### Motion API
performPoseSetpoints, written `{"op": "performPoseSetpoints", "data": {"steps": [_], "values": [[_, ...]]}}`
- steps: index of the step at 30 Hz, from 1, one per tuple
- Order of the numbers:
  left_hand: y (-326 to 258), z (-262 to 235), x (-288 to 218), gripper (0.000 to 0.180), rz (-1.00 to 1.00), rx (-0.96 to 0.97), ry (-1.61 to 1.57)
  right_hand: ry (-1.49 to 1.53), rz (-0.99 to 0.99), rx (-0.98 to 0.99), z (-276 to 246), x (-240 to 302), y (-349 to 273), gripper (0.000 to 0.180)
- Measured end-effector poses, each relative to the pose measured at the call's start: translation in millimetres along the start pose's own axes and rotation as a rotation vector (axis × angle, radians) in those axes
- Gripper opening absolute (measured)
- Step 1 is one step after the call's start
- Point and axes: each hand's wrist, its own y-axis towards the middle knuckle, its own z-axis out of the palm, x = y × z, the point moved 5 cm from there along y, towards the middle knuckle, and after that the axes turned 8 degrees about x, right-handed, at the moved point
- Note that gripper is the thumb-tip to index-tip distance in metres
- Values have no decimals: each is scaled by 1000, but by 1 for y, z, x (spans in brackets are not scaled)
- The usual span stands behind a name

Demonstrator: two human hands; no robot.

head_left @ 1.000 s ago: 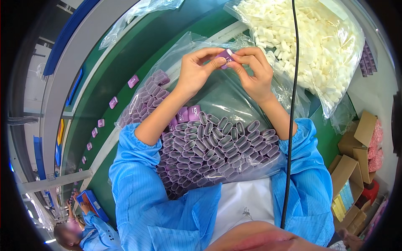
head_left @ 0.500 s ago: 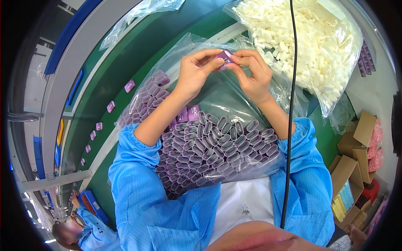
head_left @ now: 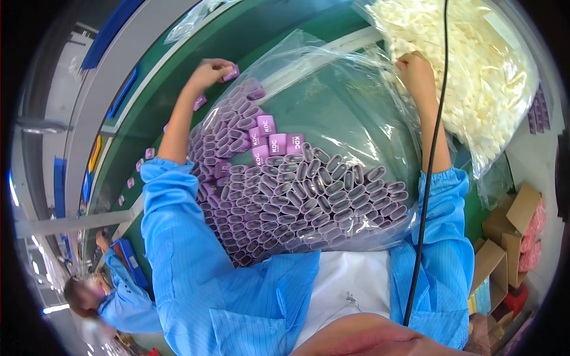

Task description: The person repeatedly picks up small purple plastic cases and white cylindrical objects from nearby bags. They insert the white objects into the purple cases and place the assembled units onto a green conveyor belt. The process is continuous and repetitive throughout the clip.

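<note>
At the upper left, my left hand (head_left: 210, 76) pinches a small purple oval case (head_left: 231, 73) with pale printing, over the green conveyor belt (head_left: 261, 35). My right hand (head_left: 417, 72) is at the near-left edge of a clear bag of cream-white soft-looking pieces (head_left: 457, 65). Its fingers are curled together, and what lies between them is hidden. Between my arms, many hollow purple oval cases (head_left: 297, 196) stand packed on end on clear plastic sheeting (head_left: 350, 107). Several others (head_left: 277, 144) lie flat at the group's far side, printed face up.
More purple cases (head_left: 148, 153) lie spaced along the belt at left. A black cable (head_left: 432, 148) hangs down in front of my right arm. Cardboard boxes (head_left: 496, 267) stand at lower right, near pink packs (head_left: 532, 237). A co-worker in blue (head_left: 127, 302) sits at lower left beside a blue bin (head_left: 132, 264).
My hands have parted from the purple case they both held. The left has carried it left to the belt; the right has moved right to the bag of white pieces. The view has shifted slightly.
</note>
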Motion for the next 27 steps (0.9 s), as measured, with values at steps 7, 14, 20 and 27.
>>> {"op": "performPoseSetpoints", "data": {"steps": [7,14,20,27], "values": [[-72,51,-142,17,553,-463,600,51,-18,36,-1,3,-3,9],[-76,91,-160,28,321,-187,1121,-31,-71,-11,-1,10,-7,15],[-79,90,-173,21,546,-181,1042,129,-123,-354,-34,28,-14,22],[-69,107,-197,25,660,-162,276,633,-381,-212,-40,113,-34,20]]}}
